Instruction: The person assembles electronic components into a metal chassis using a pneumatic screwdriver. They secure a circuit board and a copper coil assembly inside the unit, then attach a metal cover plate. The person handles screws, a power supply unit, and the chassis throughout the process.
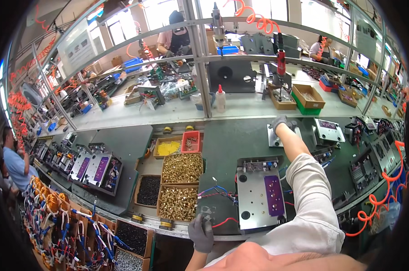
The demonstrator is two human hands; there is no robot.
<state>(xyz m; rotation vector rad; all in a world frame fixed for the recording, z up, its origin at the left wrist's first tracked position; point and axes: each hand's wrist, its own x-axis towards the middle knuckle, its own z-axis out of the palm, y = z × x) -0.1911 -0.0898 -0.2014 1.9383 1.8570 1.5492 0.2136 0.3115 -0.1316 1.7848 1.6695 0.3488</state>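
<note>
My left hand (202,235), in a grey glove, is at the table's front edge with its fingers drawn together. At their tips is a small grey plate with holes (208,211). My right hand (280,121), also gloved, reaches far forward over a silver metal plate (277,138). Its fingers curl down, and what they close on is hidden. Between my arms stands a box-shaped electronic unit (254,198) with a silver top and a purple circuit board (273,196). Red and blue wires (219,194) come out of its left side.
Left of the unit are bins of brass fittings (182,168), black screws (148,189) and yellow parts (168,147). More units (94,168) stand at left and right. Wire harnesses (55,203) hang at lower left. A red power screwdriver (281,63) hangs ahead; coworkers sit beyond.
</note>
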